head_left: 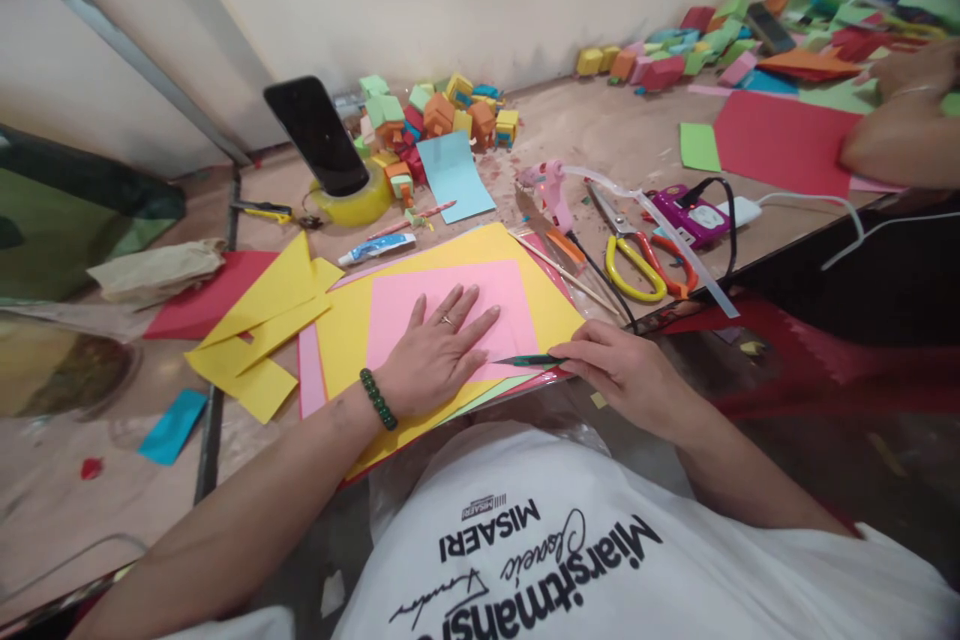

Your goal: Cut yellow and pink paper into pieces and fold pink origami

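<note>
The left hand [435, 355] lies flat with fingers spread, pressing down a pink sheet [480, 305] at the centre of the frame. The right hand [622, 370] is closed around a green cutter [525, 361], whose tip lies at the sheet's lower right edge and points towards the left hand.

The tip is near the left hand, so a slip or a sudden push along the edge could run the cutter into the nearest finger. The pink sheet sits on a loose stack [345, 340] of yellow and pink paper that overhangs the near edge of the tabletop [600, 130]. If the stack slides under the palm, any cut would likely wander or tear. A blade going too deep would probably score the sheets below as well.

Counted:
- One cutter and one pink sheet under the palm.
- One bead bracelet [377, 398] on the left wrist.
- Two pairs of scissors [637, 265] right of centre, one with yellow handles and one with orange.
- One pink glue gun [551, 185] just above the scissors.
- One glue tube [377, 247] above the stack.
- One phone [319, 135] propped on one tape roll [360, 205], upper left of centre.
- One folded blue card [454, 175] to the right of the phone.
- About three yellow offcuts [259, 325] at the left.
- Paper cubes [442, 115] at top centre, too many to count.
- One co-worker's arm [892, 135] at the upper right, resting on a red sheet [780, 140].
</note>
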Tool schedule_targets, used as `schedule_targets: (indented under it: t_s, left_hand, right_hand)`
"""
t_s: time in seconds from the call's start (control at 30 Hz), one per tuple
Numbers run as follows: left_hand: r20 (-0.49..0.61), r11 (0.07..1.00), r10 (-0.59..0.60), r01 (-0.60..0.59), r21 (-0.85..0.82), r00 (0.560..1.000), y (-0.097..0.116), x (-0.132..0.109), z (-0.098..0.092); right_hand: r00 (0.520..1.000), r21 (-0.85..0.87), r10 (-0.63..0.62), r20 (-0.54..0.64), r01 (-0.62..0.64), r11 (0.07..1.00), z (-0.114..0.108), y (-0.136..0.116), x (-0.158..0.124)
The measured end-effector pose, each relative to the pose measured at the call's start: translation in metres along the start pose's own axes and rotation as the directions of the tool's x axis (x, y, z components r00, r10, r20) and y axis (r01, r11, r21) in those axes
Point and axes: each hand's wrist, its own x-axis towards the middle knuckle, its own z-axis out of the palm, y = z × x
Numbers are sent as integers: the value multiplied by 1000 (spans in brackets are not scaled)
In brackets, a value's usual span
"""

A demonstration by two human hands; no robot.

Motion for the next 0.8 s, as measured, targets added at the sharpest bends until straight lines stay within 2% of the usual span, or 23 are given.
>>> schedule_targets:
  t_s: [0.23,0.37,0.5,0.63,0.8]
  left_hand:
    - [5,1000,-1,1,16,1000,3,1,2]
    - [22,1000,-23,23,-19,1000,2,-2,-12]
    - [51,1000,8,-7,-28,999,-15,-12,-26]
    - [80,997,59,-62,36,995,-32,-21,-19]
    - [45,996,54,-57,67,998,-34,-23,-8]
  right_hand:
    - [1000,-18,-1,8,1,1000,3,-4,2]
    - [1000,-25,0,6,0,1000,6,-2,0]
    - [1000,-33,3,0,-3,999,7,0,-3]
    - [999,-69,-5,-32,3,998,9,-3,-1]
    - [997,-142,-58,-55,49,989,14,-8,1]
